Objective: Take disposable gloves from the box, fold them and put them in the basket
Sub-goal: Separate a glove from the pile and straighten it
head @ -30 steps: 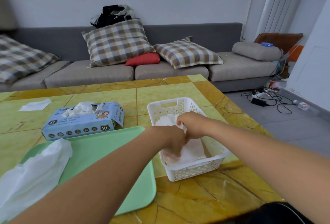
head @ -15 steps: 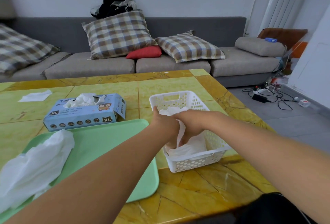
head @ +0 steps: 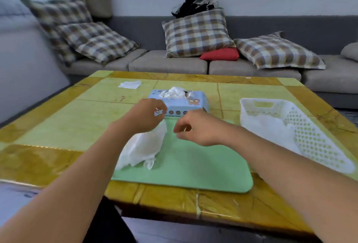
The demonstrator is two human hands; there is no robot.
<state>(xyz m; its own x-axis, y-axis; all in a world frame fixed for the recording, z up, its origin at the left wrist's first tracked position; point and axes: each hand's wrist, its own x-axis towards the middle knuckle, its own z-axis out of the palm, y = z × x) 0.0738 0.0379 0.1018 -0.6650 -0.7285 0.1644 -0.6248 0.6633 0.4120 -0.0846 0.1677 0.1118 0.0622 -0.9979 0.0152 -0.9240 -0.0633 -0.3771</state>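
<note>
Both hands, left hand (head: 144,115) and right hand (head: 195,128), have been withdrawn loosely curled and empty from the white perforated plastic basket (head: 317,142), where folded translucent gloves (head: 271,126) are left, toward the crumpled translucent glove (head: 144,148) on the green tray (head: 203,167).

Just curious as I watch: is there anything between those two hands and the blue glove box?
Nothing visible. The left hand and right hand hover over the green tray, just short of the glove box. A loose glove lies below the left hand, not ahead of it.

Soft, even daylight fills the frame, with motion blur smearing the upper left, wide-angle bending at the edges, and faint glare on the tabletop (head: 48,163).
</note>
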